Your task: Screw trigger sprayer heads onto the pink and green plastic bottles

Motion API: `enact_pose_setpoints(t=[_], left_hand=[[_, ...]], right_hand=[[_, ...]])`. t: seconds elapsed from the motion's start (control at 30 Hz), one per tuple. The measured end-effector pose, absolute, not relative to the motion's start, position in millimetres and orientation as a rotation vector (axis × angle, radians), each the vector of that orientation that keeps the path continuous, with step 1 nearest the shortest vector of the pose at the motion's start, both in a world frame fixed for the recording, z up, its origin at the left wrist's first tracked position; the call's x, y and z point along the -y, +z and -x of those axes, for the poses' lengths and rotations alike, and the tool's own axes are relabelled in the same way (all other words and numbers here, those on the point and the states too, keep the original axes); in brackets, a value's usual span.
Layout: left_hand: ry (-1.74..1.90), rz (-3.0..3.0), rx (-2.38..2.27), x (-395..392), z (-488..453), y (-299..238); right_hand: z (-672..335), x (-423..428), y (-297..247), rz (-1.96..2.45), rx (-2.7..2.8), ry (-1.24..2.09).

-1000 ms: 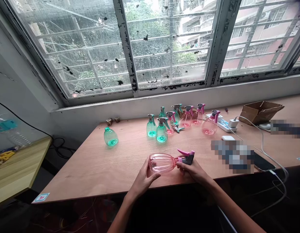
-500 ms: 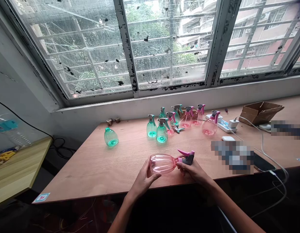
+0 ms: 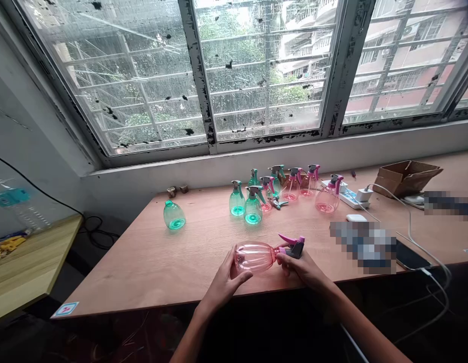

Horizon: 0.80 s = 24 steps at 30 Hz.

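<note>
A clear pink spray bottle (image 3: 254,256) lies sideways between my hands, above the table's front edge. My left hand (image 3: 229,276) is closed around its base end, thumb along the near side. At the other end my right hand (image 3: 296,267) grips the neck and the collar of the grey and pink spray head (image 3: 292,247). Beyond them, several green and pink spray bottles with heads stand in a group, the nearest a green spray bottle (image 3: 252,205). Left of the group stands a green bottle (image 3: 174,216) without a spray head.
The wooden table (image 3: 135,262) runs under the window. Pliers (image 3: 278,202) lie among the bottles. A pink spray bottle (image 3: 327,194) stands near a white power strip (image 3: 353,195). Further right are an open cardboard box (image 3: 406,179), cables and a phone (image 3: 411,254).
Both hands keep their hold on the pink spray bottle in nearly the same pose. The whole view has shifted very slightly.
</note>
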<state>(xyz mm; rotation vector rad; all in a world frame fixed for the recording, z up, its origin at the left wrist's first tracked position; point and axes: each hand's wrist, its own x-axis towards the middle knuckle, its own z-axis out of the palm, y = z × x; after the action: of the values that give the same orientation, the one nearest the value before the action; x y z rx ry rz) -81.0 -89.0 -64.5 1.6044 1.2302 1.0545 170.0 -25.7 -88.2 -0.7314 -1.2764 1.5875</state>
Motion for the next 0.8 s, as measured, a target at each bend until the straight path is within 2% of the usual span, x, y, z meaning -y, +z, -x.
enact_pose_setpoints(t=[0.8], left_hand=[[1.036, -1.664, -1.214, 89.8, 80.8, -65.2]], right_hand=[[-170.6, 26.5, -91.0, 0.677, 1.275, 1.574]])
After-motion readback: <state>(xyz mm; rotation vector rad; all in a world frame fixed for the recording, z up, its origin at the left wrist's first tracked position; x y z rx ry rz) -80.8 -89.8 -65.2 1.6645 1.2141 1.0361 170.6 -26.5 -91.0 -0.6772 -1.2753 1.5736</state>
